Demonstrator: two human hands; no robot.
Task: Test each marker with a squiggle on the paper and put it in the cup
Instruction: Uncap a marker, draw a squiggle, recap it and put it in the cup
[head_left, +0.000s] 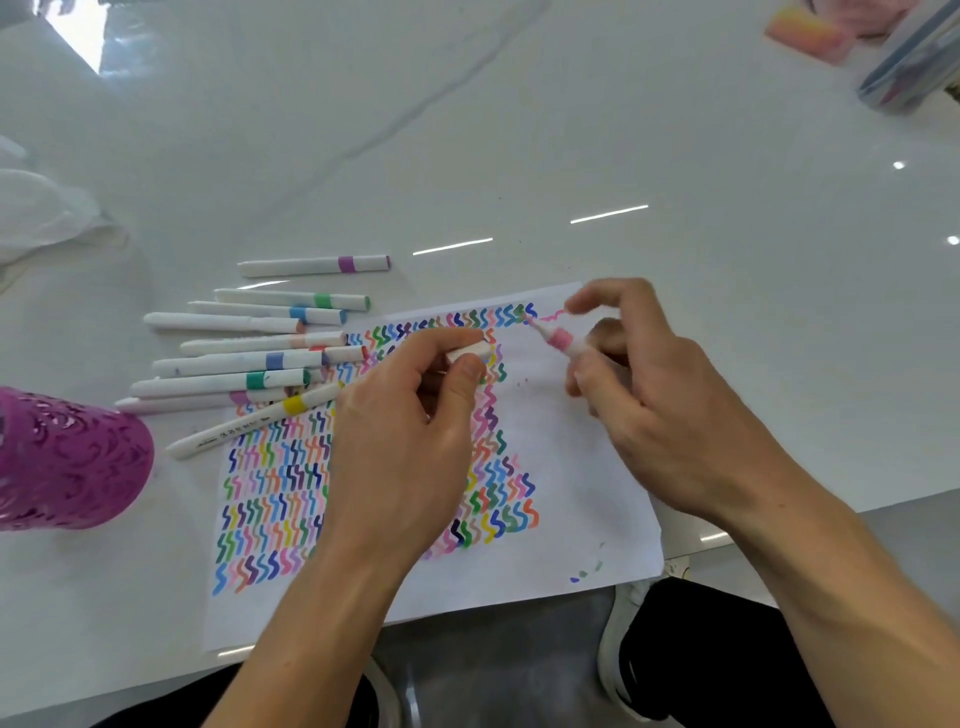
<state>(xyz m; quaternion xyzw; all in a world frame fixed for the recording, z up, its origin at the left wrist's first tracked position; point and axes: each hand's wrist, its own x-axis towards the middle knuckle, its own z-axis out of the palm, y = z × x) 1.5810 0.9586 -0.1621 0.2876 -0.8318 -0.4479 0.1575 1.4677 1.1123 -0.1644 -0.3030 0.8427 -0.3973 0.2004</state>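
A: Head view: where is the pink marker (562, 341)?
B: Over the paper's (582, 493) far right corner, tip by a fresh pink squiggle (554, 315); the right hand (660, 395) has its grip clamped on it.
A: The left hand (410, 431)?
B: Its grip is pinched on a white cap (470, 353) above the paper.
A: Others?
B: Capped markers (249, 358) lie left of the paper on the table (519, 156); the purple cup (67, 462) stands further left.

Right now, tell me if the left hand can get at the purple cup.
Probably yes. The left hand holds only a marker cap, and nothing stands between it and the purple cup to its left.
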